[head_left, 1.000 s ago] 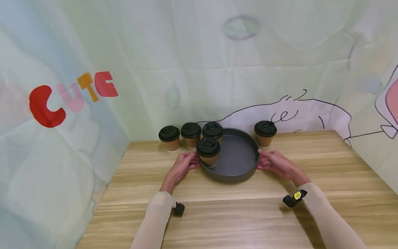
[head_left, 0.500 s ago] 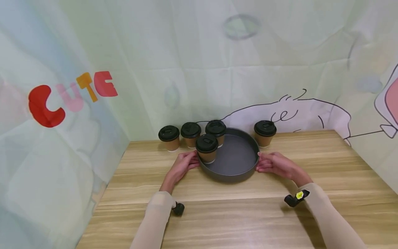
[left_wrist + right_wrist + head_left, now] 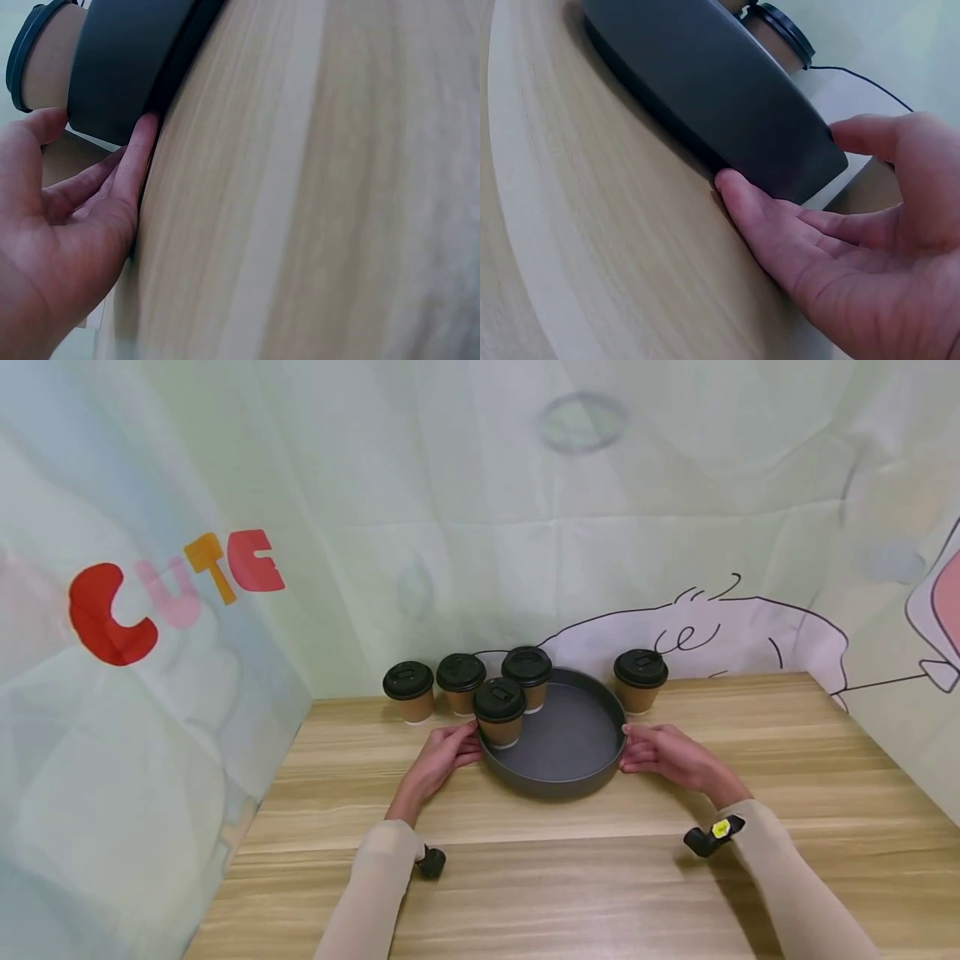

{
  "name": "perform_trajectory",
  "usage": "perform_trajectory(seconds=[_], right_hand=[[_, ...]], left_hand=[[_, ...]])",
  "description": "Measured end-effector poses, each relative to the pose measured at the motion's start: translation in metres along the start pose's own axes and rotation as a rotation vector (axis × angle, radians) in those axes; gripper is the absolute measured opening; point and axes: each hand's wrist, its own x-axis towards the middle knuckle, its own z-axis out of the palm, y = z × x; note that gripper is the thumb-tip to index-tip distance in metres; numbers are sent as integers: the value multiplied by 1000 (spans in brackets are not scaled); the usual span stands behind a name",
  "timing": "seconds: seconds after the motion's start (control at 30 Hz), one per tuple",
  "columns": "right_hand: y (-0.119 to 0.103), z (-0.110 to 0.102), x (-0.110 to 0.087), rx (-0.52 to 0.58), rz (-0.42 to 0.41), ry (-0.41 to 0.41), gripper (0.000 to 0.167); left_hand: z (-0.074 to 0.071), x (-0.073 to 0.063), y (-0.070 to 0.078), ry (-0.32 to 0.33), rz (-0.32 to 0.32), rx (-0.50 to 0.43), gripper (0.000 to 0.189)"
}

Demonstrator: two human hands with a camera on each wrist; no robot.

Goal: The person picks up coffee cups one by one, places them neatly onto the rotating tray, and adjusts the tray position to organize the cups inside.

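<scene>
A round dark grey baking pan [image 3: 573,735] sits at the back middle of the table in the head view. My left hand [image 3: 441,760] grips its left side, and my right hand [image 3: 667,756] grips the right side. Both wrist views show a thumb at the rim and fingertips at the pan's lower edge. Inside the pan, at its left, stands a brown paper cup [image 3: 498,729] with a black lid. A second lidded cup [image 3: 527,667] stands behind it, at the pan's back left. Whether the pan is slightly raised, I cannot tell.
Two more lidded paper cups, an outer cup [image 3: 409,692] and an inner cup [image 3: 461,683], stand left of the pan. Another cup [image 3: 640,681] is close behind its right side. A printed cloth backdrop [image 3: 480,560] rises at the table's [image 3: 555,877] back edge.
The front cup in the pan has shifted slightly back. The cup behind it has slid a little to the right. Both hands keep their hold, and the pan has hardly moved.
</scene>
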Motion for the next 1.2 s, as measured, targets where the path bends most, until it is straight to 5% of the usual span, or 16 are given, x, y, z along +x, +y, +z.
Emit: perform_trajectory(seconds=[0.3,0.53,0.73,1.2], right_hand=[[2,5,5,-32,-49,93,41],[0,4,1,26,-33,39,29],[-1,1,-1,-44,-24,55,42],[-24,-24,-10,-517,-59,503,112]], left_hand=[[0,-2,1,-1,2,9,41],[0,-2,2,3,-8,18,43],[1,-2,2,6,-11,18,43],[0,-2,2,7,-12,12,42]])
